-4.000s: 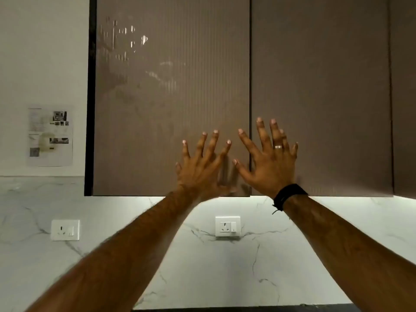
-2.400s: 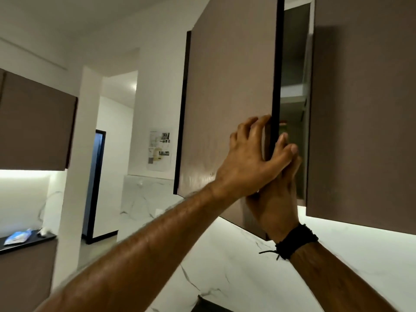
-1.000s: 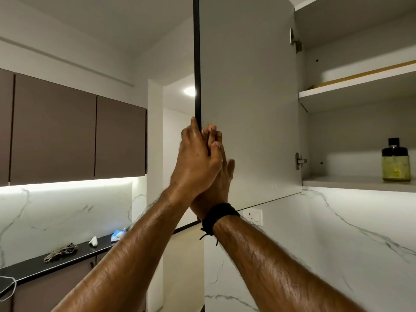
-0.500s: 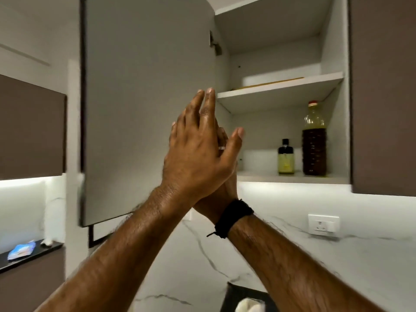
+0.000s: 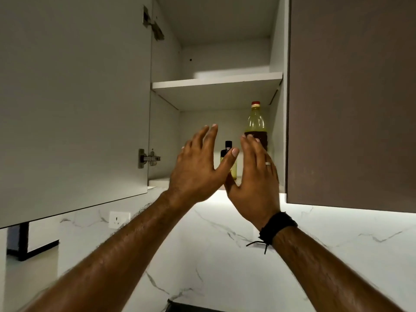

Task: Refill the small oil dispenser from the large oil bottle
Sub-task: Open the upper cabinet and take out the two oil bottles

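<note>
Hands now parted, no longer overlapped as half a second ago. Left hand (image 5: 198, 167) and right hand (image 5: 256, 176) raised before open cabinet, fingers straight, holding nothing. Small oil dispenser (image 5: 229, 158) stands on lower shelf (image 5: 157, 182) toward right end; large oil bottle (image 5: 256, 124) beside it at right edge. Cabinet door (image 5: 74, 104) swung wide left.

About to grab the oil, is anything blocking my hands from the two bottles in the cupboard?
Nothing visible: the door is open, and the small black-capped dispenser and large red-capped oil bottle stand alone on the lower shelf.
</note>
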